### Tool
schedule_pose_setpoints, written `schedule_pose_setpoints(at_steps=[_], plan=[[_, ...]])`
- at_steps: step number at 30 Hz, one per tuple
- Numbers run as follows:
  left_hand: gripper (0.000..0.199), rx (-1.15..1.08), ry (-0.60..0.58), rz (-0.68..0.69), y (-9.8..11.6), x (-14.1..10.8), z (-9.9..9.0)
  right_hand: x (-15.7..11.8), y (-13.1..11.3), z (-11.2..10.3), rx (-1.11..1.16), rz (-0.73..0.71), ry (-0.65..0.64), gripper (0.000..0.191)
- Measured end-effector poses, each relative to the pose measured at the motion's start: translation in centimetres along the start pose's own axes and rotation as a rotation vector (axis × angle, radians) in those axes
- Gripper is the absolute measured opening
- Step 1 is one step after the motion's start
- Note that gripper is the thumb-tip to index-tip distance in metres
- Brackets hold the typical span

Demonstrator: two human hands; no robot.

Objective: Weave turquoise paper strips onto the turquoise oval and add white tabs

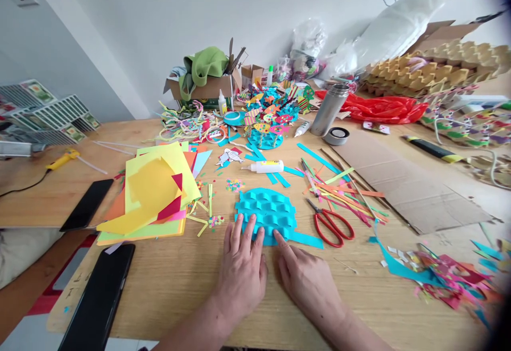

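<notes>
A blue paper piece (265,207) with rows of raised, looped strips lies flat on the table in front of me. My left hand (241,266) rests on its lower left edge, fingers stretched out. With the index finger extended, my right hand (305,274) presses the lower edge; its other fingers are curled under and partly hidden. A loose blue paper strip (307,240) sticks out to the right beside that finger. Close by on the right are red-handled scissors (333,226), blades slightly apart. Just beyond the blue piece lies a white glue bottle (267,167) on its side.
Coloured paper sheets (154,186) are stacked at left, near two black phones (96,292). Paper strips (347,197), a cardboard sheet (411,186) and paper scraps (443,276) lie at right. Behind stand a steel flask (329,110) and a paper fish decoration (265,127). Another person's arm (35,292) shows at left.
</notes>
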State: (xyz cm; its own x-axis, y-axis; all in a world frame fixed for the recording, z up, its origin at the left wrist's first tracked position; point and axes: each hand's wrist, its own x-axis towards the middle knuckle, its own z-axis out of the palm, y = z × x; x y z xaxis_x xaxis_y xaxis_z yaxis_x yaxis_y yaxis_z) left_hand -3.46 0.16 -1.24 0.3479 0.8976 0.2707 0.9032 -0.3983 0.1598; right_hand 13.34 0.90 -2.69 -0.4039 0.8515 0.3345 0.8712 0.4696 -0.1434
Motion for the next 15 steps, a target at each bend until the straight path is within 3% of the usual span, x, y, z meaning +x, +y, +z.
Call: schedule_pose_setpoints(at_steps=[15], plan=[[0.055, 0.026, -0.053, -0.008, -0.07, -0.13, 0.16, -0.16, 0.14, 0.41, 0.030, -0.002, 0.012, 0.040]])
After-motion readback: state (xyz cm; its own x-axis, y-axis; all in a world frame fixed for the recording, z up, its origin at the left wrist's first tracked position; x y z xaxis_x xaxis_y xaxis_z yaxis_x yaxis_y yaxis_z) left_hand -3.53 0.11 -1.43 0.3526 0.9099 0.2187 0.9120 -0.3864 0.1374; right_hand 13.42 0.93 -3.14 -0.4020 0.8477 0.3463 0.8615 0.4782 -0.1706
